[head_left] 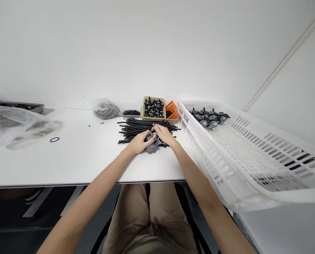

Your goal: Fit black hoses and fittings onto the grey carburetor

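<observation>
A grey metal part with a round opening (152,147) rests at the near edge of a pile of black rubber tubes (133,127) on the white table. My left hand (140,141) grips its left side, thumb and fingers closed round it. From the upper right, my right hand (163,134) has its fingers on the top of the same part. Behind the tubes stands a beige bin (141,113) full of black and metal pieces, with a small orange basket (175,110) beside it.
At the right is a large white slotted crate (207,155) holding several assembled parts (209,118). A bag of small grey pieces (106,109) and a tray of black rings (131,112) stand at the back. Leftward lie a black ring (54,139) and plastic sheeting (17,123).
</observation>
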### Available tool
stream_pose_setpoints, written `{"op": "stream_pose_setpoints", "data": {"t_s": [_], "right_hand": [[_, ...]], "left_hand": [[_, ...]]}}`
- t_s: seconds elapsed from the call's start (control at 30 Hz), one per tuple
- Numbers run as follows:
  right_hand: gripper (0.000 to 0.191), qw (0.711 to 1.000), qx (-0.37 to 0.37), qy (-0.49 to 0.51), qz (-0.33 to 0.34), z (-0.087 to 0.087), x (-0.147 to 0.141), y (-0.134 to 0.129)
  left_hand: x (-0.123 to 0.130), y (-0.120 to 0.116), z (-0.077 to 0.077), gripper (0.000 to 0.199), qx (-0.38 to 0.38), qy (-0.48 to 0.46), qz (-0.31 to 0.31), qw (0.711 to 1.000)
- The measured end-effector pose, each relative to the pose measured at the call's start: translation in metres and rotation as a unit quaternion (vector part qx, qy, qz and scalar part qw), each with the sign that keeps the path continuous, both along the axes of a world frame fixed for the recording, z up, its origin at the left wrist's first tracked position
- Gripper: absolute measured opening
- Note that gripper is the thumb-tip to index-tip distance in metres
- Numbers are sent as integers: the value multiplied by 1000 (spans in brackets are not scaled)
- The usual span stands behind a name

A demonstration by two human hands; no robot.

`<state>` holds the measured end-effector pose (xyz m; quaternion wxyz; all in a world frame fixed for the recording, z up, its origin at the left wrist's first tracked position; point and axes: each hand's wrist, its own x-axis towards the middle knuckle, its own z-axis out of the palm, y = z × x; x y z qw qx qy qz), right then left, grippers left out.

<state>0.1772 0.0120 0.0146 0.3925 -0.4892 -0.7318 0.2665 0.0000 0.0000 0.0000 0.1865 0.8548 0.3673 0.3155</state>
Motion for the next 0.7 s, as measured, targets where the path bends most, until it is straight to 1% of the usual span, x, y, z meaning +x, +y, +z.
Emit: {"op": "stream_pose_setpoints", "data": {"t_s": [0.13,0.3,0.43,0.53,0.7], "right_hand": [[37,1000,5,0,-1,-2,0,2],[32,1000,9,13,-17,-1,0,1],[29,999,47,24,-7,2,0,0],[24,997,70,18,-33,3,1,2],[21,995,77,8,-68,3,3,4]], "left_hand": [[0,-1,1,36,-4,4,0,1000],[0,-1,2,35,-2,9,2,1000],[0,-1,3,36,0,9,2,1000],[1,-1,3,35,1,10,2,1000],[2,-1,3,33,7,9,8,1000]]}}
